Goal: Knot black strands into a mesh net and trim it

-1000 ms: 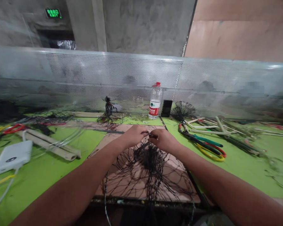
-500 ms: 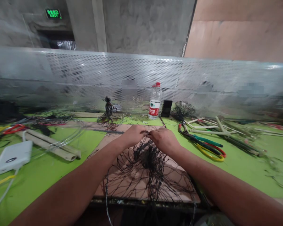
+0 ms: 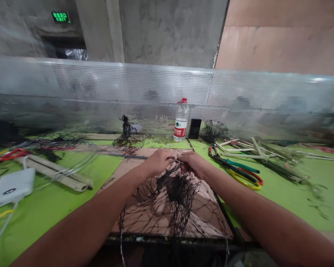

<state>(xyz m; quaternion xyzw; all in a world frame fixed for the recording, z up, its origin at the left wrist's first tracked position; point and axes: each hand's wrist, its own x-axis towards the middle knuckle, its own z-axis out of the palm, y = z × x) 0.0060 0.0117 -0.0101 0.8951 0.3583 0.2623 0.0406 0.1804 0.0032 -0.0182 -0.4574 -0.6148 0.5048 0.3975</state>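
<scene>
Over the tan cardboard sheet (image 3: 128,174), the left hand (image 3: 158,162) and right hand (image 3: 193,165) pinch black wiry netting (image 3: 178,189) between pressed fingertips (image 3: 174,158), holding it up off the sheet.

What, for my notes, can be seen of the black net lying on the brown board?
The black net is a fine, dark cord mesh with open, irregular meshes. Much of it is bunched into a dense clump near its middle, while the rest spreads loosely over the brown board and hangs past its near edge. Its upper part rises to the left hand and right hand, which pinch it at their fingertips. Its exact knots are too small to tell.
</scene>
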